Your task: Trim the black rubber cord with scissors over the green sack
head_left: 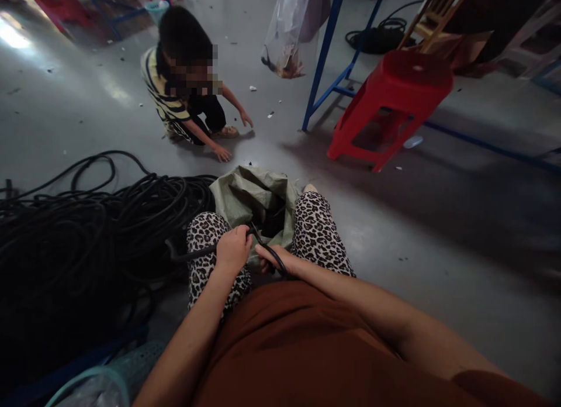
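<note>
A black cable is being gripped by the left hand, fist clenched around it just above the left knee. The same cable is being pinched by the right hand, fingers curled on the short curved stretch between the two hands. Both hands are being held close together, near the wearer's lap, between the leopard-print knees.

The cable is being run left from the left hand toward a big pile of black cable coils lying on the floor at left, near side. Whether it is joined to the pile cannot be told; that area is too dark.

A green woven sack is being held open between the knees, just far of the hands, its mouth dark inside. The cable end at the right hand is being kept just at the sack's near edge.

Farther off, a person in a striped top is crouching on the grey floor, both hands down. A red plastic stool is standing at far right beside a blue frame leg. A clear bag is hanging at far centre. A teal basket rim is showing at near left.
</note>
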`<state>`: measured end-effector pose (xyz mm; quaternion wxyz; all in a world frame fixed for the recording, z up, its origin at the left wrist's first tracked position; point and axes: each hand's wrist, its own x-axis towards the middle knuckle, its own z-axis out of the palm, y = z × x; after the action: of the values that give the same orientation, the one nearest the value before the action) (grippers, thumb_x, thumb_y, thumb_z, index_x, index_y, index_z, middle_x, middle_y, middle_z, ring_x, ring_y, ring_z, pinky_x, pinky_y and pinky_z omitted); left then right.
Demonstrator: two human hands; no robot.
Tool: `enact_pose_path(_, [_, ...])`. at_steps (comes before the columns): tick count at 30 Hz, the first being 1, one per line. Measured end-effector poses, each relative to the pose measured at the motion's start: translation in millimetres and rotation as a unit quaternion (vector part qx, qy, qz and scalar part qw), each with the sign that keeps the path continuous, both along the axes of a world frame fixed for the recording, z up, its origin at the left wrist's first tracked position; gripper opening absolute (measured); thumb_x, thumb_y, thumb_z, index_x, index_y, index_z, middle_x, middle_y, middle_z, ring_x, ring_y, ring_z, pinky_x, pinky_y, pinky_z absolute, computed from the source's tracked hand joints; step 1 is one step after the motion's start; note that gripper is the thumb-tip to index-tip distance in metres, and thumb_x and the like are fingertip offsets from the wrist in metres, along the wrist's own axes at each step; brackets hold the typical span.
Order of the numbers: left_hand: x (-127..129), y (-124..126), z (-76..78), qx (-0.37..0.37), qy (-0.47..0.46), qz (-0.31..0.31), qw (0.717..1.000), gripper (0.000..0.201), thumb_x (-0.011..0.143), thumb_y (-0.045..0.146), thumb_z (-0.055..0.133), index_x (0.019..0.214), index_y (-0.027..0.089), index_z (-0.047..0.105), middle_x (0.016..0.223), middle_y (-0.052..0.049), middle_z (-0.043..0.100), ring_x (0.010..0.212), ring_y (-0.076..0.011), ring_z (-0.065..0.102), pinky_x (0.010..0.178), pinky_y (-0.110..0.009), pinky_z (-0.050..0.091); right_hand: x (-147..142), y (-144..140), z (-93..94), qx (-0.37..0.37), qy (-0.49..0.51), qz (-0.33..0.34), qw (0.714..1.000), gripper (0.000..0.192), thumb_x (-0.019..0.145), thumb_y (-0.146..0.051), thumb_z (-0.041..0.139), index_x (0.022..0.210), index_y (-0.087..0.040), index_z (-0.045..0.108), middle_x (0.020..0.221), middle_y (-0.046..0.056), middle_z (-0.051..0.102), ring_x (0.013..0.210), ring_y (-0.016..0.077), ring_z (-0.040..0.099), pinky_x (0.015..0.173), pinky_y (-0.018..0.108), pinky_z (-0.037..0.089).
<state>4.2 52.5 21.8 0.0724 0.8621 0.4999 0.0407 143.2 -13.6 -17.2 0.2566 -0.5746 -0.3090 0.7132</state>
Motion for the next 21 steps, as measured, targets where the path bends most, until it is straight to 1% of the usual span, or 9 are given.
enact_pose_path(5, [-0.4,-0.2,-0.4,-0.009,0.007,-0.015,1.0,0.018,0.085,0.026,0.05,0.096,0.018,0.06,0.09,-0.009,0.069,0.084,-0.0225,0.064,0.074,-0.032,0.046,3.3,1.5,-1.5,0.024,-0.017,0.03,0.999,0.041,0.092,-0.046,0.049,0.071,-0.012,0.056,0.06,0.001,0.058,0.048,0.0101,0.057,0.046,0.018,0.043])
enact_pose_path(10, [-0.5,-0.7,-0.6,-0.022,0.007,-0.025,0.999,0.016,0.085,0.024,0.05,0.095,0.018,0.06,0.091,-0.009,0.069,0.084,-0.0216,0.064,0.074,-0.031,0.045,6.5,3.2,-4.6,0.05,-0.04,0.066,0.996,0.042,0.086,-0.052,0.055,0.071,-0.013,0.058,0.06,0.001,0.058,0.049,0.0105,0.056,0.047,0.019,0.043])
enact_pose_path(16, [0.2,0.0,1.2,-0.028,0.01,-0.029,0.999,0.016,0.086,0.025,0.05,0.096,0.019,0.061,0.089,-0.007,0.069,0.083,-0.0214,0.064,0.073,-0.03,0.045,5.1,3.0,-6.4,0.028,-0.041,0.04,0.998,0.043,0.086,-0.055,0.053,0.076,-0.013,0.058,0.064,0.001,0.058,0.05,0.0099,0.055,0.046,0.018,0.043])
enact_pose_path(19, [0.4,0.4,2.8,-0.031,0.006,-0.036,0.999,0.017,0.085,0.025,0.05,0.097,0.019,0.061,0.09,-0.007,0.069,0.084,-0.0212,0.064,0.073,-0.031,0.045,5.4,2.3,-7.2,0.024,-0.055,0.042,0.997,0.047,0.086,-0.057,0.051,0.07,-0.013,0.056,0.06,0.001,0.056,0.049,0.0103,0.053,0.045,0.019,0.041])
enact_pose_path(21, [0.7,0.3,4.3,-0.033,0.005,-0.036,0.999,0.017,0.086,0.026,0.05,0.097,0.02,0.061,0.091,-0.006,0.069,0.084,-0.0209,0.064,0.072,-0.03,0.045,6.4,1.9,-6.6,0.047,-0.08,0.044,0.995,0.05,0.086,-0.058,0.049,0.065,-0.013,0.055,0.057,0.002,0.054,0.049,0.0105,0.05,0.045,0.02,0.039])
